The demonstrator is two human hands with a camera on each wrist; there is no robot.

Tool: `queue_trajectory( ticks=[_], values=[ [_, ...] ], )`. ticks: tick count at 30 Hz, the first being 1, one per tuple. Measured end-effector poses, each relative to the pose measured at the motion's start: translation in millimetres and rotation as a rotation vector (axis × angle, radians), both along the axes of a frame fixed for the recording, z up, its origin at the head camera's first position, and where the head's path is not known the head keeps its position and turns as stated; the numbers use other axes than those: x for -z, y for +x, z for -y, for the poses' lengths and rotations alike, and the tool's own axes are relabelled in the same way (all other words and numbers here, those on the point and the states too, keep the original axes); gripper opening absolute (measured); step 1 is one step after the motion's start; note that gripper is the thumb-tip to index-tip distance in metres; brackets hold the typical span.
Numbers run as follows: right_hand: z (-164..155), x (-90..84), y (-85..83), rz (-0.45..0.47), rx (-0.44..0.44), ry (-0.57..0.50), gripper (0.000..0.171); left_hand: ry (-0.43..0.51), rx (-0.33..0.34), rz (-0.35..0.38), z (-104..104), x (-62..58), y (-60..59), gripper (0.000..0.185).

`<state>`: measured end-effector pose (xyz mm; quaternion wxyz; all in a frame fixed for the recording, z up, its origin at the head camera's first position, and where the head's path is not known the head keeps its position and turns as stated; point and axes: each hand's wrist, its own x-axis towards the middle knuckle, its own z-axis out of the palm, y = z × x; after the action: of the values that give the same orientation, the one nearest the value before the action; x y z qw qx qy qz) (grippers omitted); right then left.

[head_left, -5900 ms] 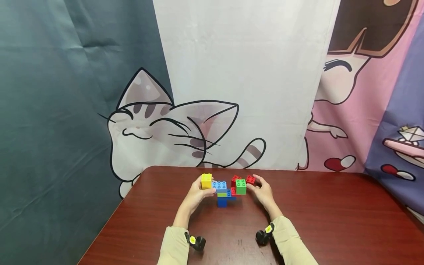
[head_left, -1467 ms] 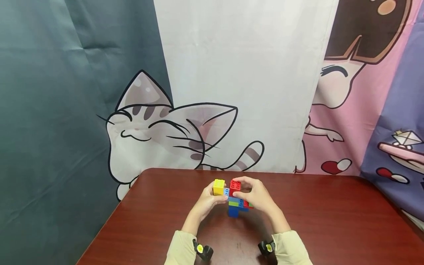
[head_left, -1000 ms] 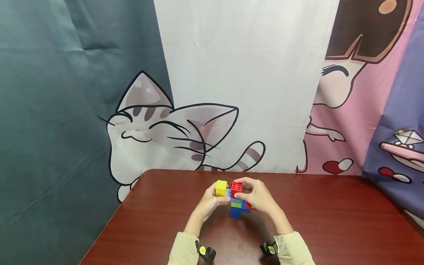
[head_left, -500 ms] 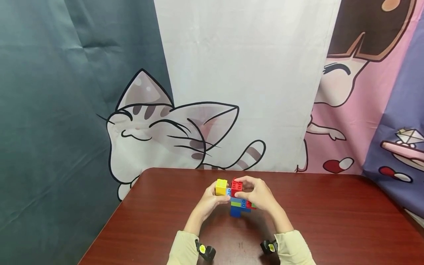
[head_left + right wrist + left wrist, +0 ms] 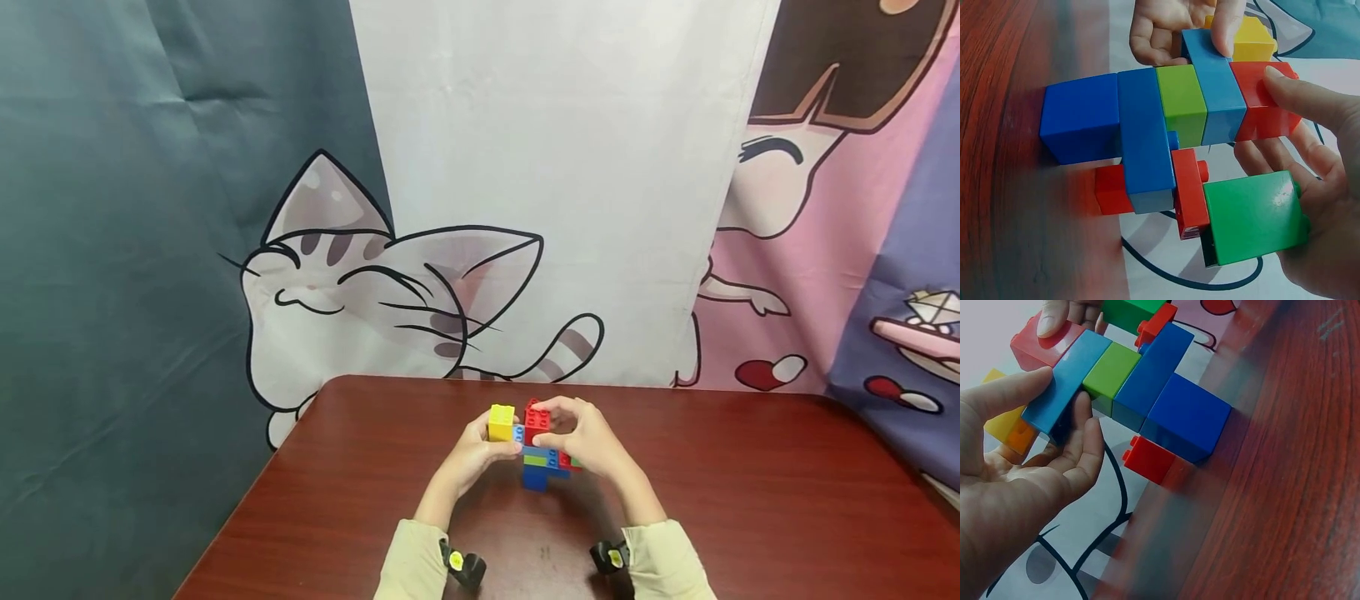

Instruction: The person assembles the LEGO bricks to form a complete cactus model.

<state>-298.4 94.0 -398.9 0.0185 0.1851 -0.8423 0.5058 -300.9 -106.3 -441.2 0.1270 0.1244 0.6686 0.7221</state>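
Note:
A structure of toy building bricks stands between both hands. Its upper light blue brick (image 5: 1079, 372) is held by my left hand (image 5: 467, 460), thumb on one face and fingers on the other. A yellow brick (image 5: 501, 423) sits on that brick's left end. My right hand (image 5: 592, 442) pinches a red brick (image 5: 1263, 100) against the light blue brick's right end, thumb on its near face. Beneath come a lime green brick (image 5: 1182, 103), a long blue brick (image 5: 1146, 137) and a blue base brick (image 5: 1082, 119). A green brick (image 5: 1254, 219) extends off to one side, close under my right palm.
A flat red brick (image 5: 1189, 194) links the green brick to the long blue one. Another red brick (image 5: 1150, 459) shows behind the base. The brown table (image 5: 337, 492) reaches back to a printed cloth (image 5: 570, 167). Both wrists carry black cameras.
Several seconds ago my right hand held a red brick out at the right; now that hand grips a red brick on the light blue one. Over the last second both hands stay nearly still.

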Motion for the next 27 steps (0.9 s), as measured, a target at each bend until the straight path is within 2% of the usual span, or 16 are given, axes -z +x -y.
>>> queue_trajectory(
  ticks=[13,27],
  values=[
    [1.0,2.9,-0.9,0.044,0.027,0.011,0.04,-0.029,0.004,0.021,1.7,-2.6,1.0,0.057],
    [-0.9,3.5,3.0,0.014,0.048,0.055,0.041,-0.015,0.009,0.011,0.3,1.2,0.9,0.056]
  ],
)
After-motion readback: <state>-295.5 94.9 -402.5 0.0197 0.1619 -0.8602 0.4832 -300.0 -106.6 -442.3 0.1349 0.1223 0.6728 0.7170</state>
